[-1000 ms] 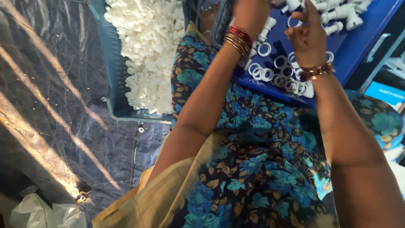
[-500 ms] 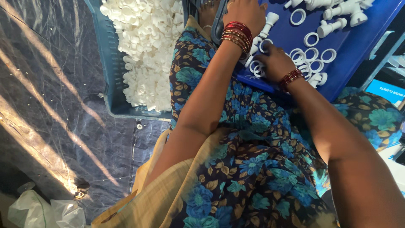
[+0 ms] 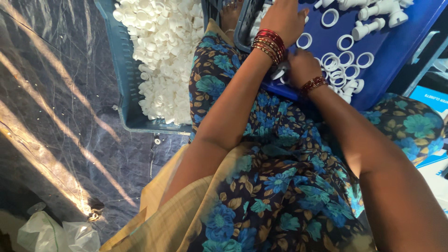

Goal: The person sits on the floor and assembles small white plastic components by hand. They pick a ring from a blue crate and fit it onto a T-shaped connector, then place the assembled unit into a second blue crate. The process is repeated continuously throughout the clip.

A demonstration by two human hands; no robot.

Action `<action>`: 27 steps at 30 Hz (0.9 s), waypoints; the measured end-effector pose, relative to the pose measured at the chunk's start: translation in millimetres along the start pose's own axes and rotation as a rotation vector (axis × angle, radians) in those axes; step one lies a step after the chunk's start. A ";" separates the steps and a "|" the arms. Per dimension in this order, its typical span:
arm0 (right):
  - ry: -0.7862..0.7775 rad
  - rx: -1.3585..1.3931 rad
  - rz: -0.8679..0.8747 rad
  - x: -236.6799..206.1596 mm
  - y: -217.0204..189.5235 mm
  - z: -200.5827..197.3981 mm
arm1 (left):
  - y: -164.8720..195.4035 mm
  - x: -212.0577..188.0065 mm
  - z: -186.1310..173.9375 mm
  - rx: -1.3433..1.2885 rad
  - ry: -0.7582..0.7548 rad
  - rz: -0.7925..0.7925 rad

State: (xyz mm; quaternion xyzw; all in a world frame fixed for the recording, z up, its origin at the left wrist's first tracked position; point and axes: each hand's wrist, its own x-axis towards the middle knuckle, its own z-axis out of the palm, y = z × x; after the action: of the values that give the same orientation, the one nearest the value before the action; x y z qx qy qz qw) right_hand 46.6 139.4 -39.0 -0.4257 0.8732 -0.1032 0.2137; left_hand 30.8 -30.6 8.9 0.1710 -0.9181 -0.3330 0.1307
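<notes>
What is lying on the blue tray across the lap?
White rings and white pipe fittings lie on the blue tray. Both hands cover its near edge, hiding anything beneath.

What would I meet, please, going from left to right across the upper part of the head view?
Dark plastic sheet → teal crate heaped with white caps → left hand on the blue tray → white rings → white fittings. The right hand sits just below the left, so I leave it out.

A blue tray (image 3: pixel 401 60) lies under both hands — white rings (image 3: pixel 347 58) scattered just right of them; a blue crate (image 3: pixel 123 88) of white caps (image 3: pixel 163 51) sits left.
</notes>
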 end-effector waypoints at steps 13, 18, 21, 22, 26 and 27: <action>0.489 1.271 -0.016 -14.2 31.2 -96.6 | 4.4 1.7 10.9 -0.421 -0.245 -0.003; 0.183 0.291 0.047 -4.1 50.6 -57.9 | 13.1 11.1 -0.4 -0.244 -0.244 -0.282; -0.108 0.094 0.017 -9.6 32.4 -17.8 | 13.2 11.4 -2.8 -0.594 -0.193 -0.283; -0.078 0.051 -0.048 -14.1 27.2 -10.3 | 12.3 11.6 -2.1 -0.649 -0.143 -0.201; -0.102 0.000 -0.099 -23.5 8.0 -4.7 | 8.9 10.8 4.4 -0.765 -0.094 -0.104; -0.141 0.017 -0.059 -22.1 6.8 -9.4 | 9.0 11.6 4.9 -0.769 -0.118 -0.135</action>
State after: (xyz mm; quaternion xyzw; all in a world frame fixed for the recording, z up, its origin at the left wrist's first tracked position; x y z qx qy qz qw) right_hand 49.6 161.0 -26.8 -0.4557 0.8421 -0.0864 0.2751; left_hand 16.4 -26.0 12.6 0.1501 -0.7192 -0.6695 0.1101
